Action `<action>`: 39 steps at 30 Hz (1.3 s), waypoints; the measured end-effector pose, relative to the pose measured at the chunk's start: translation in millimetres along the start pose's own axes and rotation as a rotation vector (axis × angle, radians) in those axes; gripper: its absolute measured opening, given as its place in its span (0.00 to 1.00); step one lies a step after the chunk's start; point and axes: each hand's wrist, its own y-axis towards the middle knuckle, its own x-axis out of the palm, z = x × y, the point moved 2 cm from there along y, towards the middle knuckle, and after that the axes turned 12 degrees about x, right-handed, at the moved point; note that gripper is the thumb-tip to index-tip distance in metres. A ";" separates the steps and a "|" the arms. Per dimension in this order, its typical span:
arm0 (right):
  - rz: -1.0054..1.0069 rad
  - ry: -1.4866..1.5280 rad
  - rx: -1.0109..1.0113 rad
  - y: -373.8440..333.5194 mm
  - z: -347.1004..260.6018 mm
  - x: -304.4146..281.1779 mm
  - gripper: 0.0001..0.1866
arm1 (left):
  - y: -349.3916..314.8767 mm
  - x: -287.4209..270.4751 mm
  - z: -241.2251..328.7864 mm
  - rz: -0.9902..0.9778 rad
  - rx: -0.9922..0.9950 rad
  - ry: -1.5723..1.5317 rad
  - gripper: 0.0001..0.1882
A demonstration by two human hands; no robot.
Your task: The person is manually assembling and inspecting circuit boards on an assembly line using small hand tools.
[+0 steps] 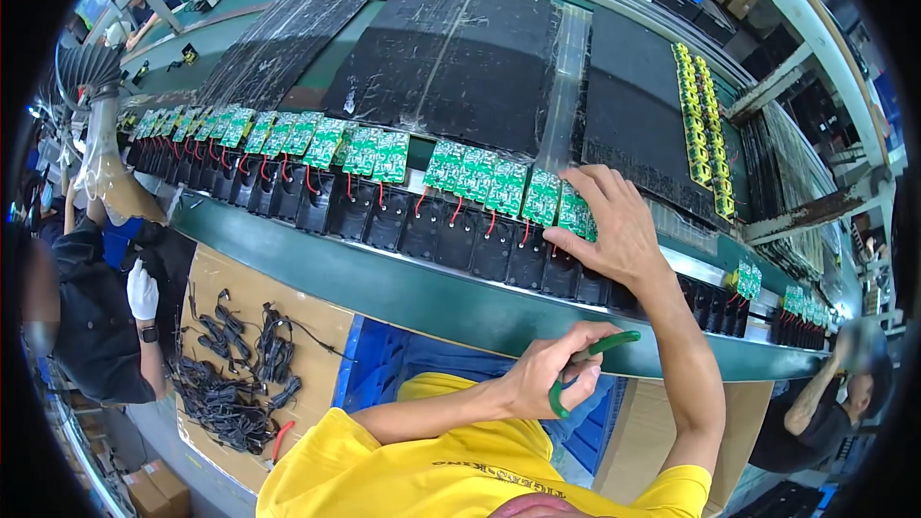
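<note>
Right hand: fingers spread flat, pressing green circuit board at right end of board row on conveyor belt; nothing gripped. Left hand: closed around green-handled pliers, near belt's front edge. Black housings beneath boards. Cable pile lower left.

A green conveyor bench runs from nine o'clock to four o'clock. A row of black housings with green circuit boards lies on it near its front edge. Behind, toward twelve o'clock, black sheets lie flat; yellow components sit at two o'clock.
</note>
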 end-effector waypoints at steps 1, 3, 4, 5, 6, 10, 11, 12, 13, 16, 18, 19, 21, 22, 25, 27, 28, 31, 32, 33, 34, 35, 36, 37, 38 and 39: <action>-0.003 0.015 0.018 -1.2 0.1 0.8 0.49 | 0.3 0.5 0.8 -0.010 -0.017 -0.003 0.28; -0.006 0.033 0.035 -0.8 -2.3 0.4 0.49 | -0.2 1.5 1.3 -0.019 -0.036 -0.003 0.28; 0.004 0.018 0.033 0.2 -7.0 -1.8 0.47 | -0.6 2.6 1.0 -0.023 -0.045 0.001 0.28; 0.014 0.004 0.030 1.4 -12.2 -4.7 0.46 | -1.0 4.1 0.4 -0.028 -0.053 0.005 0.28; 0.025 -0.011 0.028 2.1 -16.6 -7.2 0.45 | -1.4 5.6 -0.1 -0.033 -0.062 0.009 0.28; 0.045 -0.018 0.058 0.1 -12.7 -2.3 0.42 | -2.0 9.2 -2.7 -0.062 -0.077 0.018 0.28; 0.047 -0.017 0.075 -0.8 -10.5 -0.2 0.41 | -2.1 10.1 -3.4 -0.073 -0.080 0.016 0.28; 0.048 -0.018 0.093 -1.6 -9.4 -0.6 0.41 | -1.9 11.1 -3.6 -0.084 -0.081 0.012 0.28; 0.048 -0.024 0.088 -2.1 -10.0 -4.1 0.41 | -1.3 11.4 -2.7 -0.081 -0.074 0.009 0.28; 0.127 -0.061 0.074 -7.3 -17.2 -22.1 0.37 | -3.3 6.8 1.5 -0.093 -0.057 0.019 0.26; 0.145 -0.081 0.064 -9.9 -25.6 -38.8 0.36 | -3.4 6.6 3.0 -0.090 -0.046 0.013 0.26; 0.163 -0.073 0.073 -10.7 -32.8 -53.8 0.35 | -3.8 6.7 4.1 -0.086 -0.034 -0.002 0.26; 0.200 -0.046 0.086 -9.6 -48.7 -82.4 0.33 | -5.3 5.5 8.0 -0.076 -0.014 -0.023 0.25; 0.220 -0.030 0.091 -7.2 -55.2 -88.6 0.32 | -6.7 4.2 11.0 -0.068 -0.004 -0.030 0.25; 0.223 0.080 0.073 14.8 -87.5 -79.9 0.30 | -10.1 -1.2 21.7 -0.050 0.042 -0.045 0.26; 0.233 0.173 0.081 32.7 -115.6 -71.5 0.29 | -13.0 -5.5 28.4 -0.061 0.087 -0.075 0.26; 0.222 0.185 0.087 43.1 -128.2 -60.9 0.29 | -15.5 -9.2 30.5 -0.065 0.088 -0.074 0.26; 0.187 0.206 0.088 78.0 -158.7 -19.9 0.30 | -20.0 -20.1 35.3 0.041 0.147 -0.037 0.26; 0.182 0.209 0.101 83.7 -160.6 -15.6 0.30 | -19.4 -20.2 38.3 0.059 0.170 -0.024 0.26; 0.180 0.215 0.094 90.5 -165.8 -7.5 0.30 | -22.1 -24.4 39.8 0.065 0.170 -0.017 0.26; 0.181 0.205 0.093 97.1 -171.1 -0.4 0.31 | -24.4 -28.8 40.7 0.085 0.173 -0.014 0.26; 0.179 0.197 0.087 103.6 -178.0 7.9 0.31 | -27.4 -34.0 40.9 0.111 0.177 -0.007 0.27; 0.178 0.191 0.079 109.1 -185.0 16.5 0.32 | -30.1 -39.0 41.4 0.138 0.181 0.001 0.27; 0.177 0.187 0.069 113.2 -191.8 26.0 0.32 | -32.6 -43.5 42.6 0.166 0.185 0.012 0.27; 0.232 0.149 0.048 114.4 -192.1 38.1 0.33 | -34.5 -45.5 42.6 0.179 0.162 -0.009 0.27; 0.288 0.120 0.017 115.2 -190.6 47.6 0.33 | -36.1 -46.6 42.3 0.201 0.142 -0.020 0.28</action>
